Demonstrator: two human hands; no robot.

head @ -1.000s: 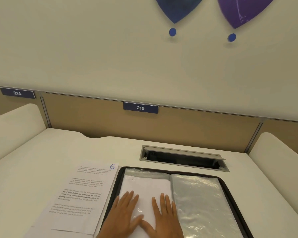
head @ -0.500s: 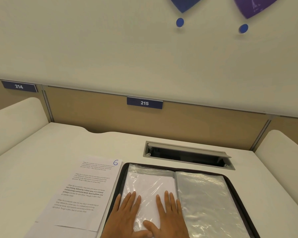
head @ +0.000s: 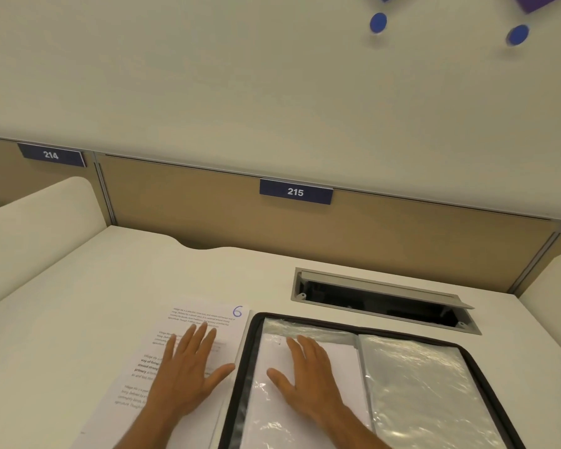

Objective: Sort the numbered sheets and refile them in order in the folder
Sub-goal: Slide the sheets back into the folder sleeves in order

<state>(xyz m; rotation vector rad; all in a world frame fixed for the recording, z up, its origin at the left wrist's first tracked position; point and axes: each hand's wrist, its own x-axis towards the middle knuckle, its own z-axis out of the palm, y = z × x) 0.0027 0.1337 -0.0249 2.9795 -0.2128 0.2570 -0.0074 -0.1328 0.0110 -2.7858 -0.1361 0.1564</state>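
Observation:
A black-edged folder point(head: 486, 384) lies open on the white desk, its clear plastic sleeves showing. A white sheet point(head: 337, 354) sits inside the left sleeve. My right hand point(head: 308, 374) lies flat on that sleeve with fingers straight. To the left of the folder is a stack of printed sheets; the top sheet point(head: 208, 315) carries a handwritten blue 6 at its upper right corner. My left hand point(head: 188, 371) rests flat on this top sheet, fingers spread. The sheets underneath are hidden apart from their edges.
A grey cable tray point(head: 382, 299) with an open flap is set into the desk behind the folder. White side dividers point(head: 39, 222) stand left and right. A tan back panel bears the labels 215 point(head: 296, 191) and 214 point(head: 51, 154).
My left hand has left the folder's left sleeve and now lies on the sheet marked 6. The right hand has slid a little further up the sleeve. The camera has tilted.

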